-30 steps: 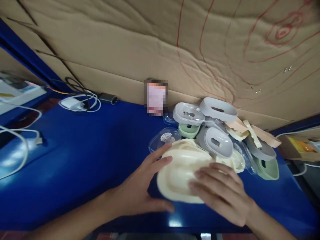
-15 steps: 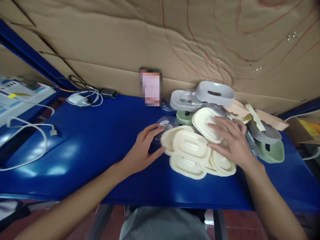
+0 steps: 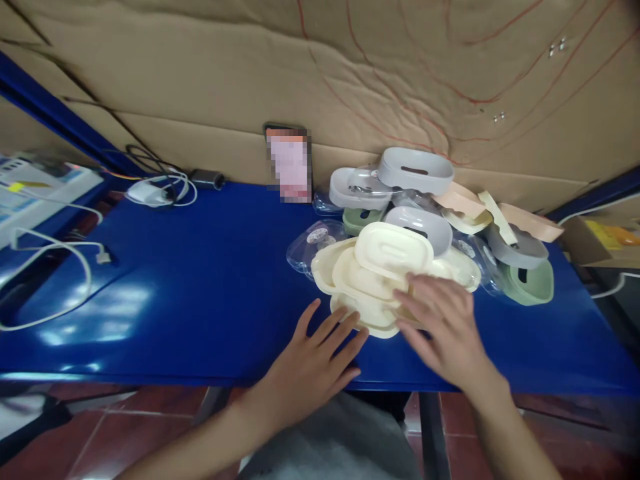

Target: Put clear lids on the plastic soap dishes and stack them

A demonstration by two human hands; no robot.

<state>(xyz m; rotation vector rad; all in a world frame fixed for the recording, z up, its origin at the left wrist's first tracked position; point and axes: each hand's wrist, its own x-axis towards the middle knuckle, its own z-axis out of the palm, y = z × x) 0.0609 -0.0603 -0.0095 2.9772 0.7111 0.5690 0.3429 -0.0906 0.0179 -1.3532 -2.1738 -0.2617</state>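
Several shallow cream oval plastic trays [image 3: 393, 248] lie in an overlapping pile on the blue table [image 3: 215, 293]. My left hand [image 3: 320, 357] is at the pile's near left side, palm down with spread fingers. Its fingertips reach the lowest cream tray [image 3: 363, 313]; whether they touch it I cannot tell. Over the right part of the pile is my right hand [image 3: 445, 327], its fingers apart and slightly bent, with nothing visible in them. It hides some of the trays. Just behind the pile sits a grey oval tray [image 3: 430, 230] with a slot.
Grey, green and peach slotted trays [image 3: 415, 170] and clear plastic covers [image 3: 313, 247] crowd the back right. A phone [image 3: 290, 163] leans on the cardboard wall [image 3: 200, 87]. Left are a white charger [image 3: 150, 193], cables and a power strip [image 3: 50, 193]. A cardboard box [image 3: 605, 243] stands right.
Both hands have moved nearer the table's front edge. The upper cream tray now rests on top of the pile, away from the right hand, and the grey tray behind it shows.
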